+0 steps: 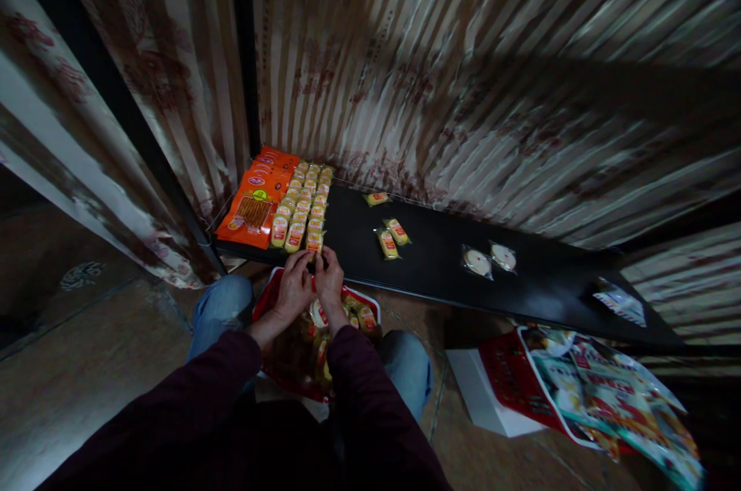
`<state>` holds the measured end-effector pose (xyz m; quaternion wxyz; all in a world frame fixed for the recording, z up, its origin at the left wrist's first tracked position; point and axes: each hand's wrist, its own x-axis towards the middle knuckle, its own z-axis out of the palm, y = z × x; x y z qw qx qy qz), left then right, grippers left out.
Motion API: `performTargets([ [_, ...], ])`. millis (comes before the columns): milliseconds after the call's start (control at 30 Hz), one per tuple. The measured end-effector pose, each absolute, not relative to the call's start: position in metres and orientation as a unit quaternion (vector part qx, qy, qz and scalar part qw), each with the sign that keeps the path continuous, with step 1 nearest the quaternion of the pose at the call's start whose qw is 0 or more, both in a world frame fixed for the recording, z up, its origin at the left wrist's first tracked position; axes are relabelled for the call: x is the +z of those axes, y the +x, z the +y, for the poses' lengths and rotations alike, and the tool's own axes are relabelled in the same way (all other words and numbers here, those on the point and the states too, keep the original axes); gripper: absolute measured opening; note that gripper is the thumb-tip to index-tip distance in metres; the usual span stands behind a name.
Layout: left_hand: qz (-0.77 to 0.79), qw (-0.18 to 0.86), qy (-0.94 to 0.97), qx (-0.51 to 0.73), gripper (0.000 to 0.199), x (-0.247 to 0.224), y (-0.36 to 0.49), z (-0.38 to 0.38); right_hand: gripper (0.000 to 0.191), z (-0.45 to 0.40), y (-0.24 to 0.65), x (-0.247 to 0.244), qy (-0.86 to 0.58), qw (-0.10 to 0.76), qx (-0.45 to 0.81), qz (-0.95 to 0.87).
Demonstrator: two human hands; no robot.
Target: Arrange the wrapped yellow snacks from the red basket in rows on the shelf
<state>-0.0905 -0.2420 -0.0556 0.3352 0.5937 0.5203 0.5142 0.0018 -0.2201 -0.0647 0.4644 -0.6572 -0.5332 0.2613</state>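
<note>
At the front end of the rows of small yellow wrapped snack cakes [302, 201], my two hands come together. The fingers of my left hand [294, 289] and my right hand [329, 279] are closed on a wrapped snack cake [314, 243] at the shelf's front edge. My fingertips partly cover its near end. Beside the rows, on the left, lie orange snack packets [252, 205]. Below my hands, between my knees, a red box with a white rim [371, 301] holds more wrapped snacks, partly hidden by my forearms.
On the black shelf [428, 240] lie a few loose yellow cakes [387, 245], two round white wrapped pieces [478, 262] and a clear packet [620, 303]. A second red box [509, 375] with large bags stands lower right. Patterned curtains [405, 89] hang behind; a dark post [245, 51] rises at left.
</note>
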Motion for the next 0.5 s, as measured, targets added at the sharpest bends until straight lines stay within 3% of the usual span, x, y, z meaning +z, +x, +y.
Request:
performTargets([
  [200, 0.527, 0.234, 0.67, 0.467, 0.049, -0.067, -0.091, -0.237, 0.029, -0.215, 0.002, -0.067, -0.672, 0.434, 0.227, -0.555],
  [500, 0.512, 0.171, 0.721, 0.435, 0.053, -0.076, -0.093, -0.235, 0.025, -0.214, 0.004, -0.075, -0.683, 0.405, 0.146, -0.59],
])
